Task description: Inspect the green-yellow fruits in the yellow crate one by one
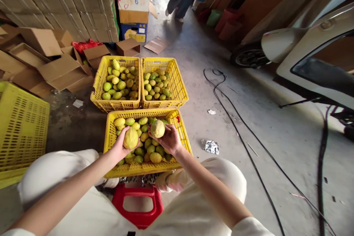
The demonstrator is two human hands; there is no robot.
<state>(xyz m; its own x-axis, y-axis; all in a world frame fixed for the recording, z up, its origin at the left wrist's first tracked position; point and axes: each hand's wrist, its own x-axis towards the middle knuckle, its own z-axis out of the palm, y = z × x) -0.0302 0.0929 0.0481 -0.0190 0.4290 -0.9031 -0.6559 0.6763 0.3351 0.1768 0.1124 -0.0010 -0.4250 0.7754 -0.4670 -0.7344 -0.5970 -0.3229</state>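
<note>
Two yellow fruits, one (130,138) in the left hand's (120,143) half-curled fingers, one (157,129) in the right's (169,139), sit above the near crate (189,146), presumably raised for comparison.

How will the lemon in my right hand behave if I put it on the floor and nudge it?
The lemon in your right hand looks nearly round, so it would probably roll readily over the smooth-looking floor. Its plump, full shape suggests it should stay firm rather than flop. The bumpy skin will likely give your fingers some grip.
</note>
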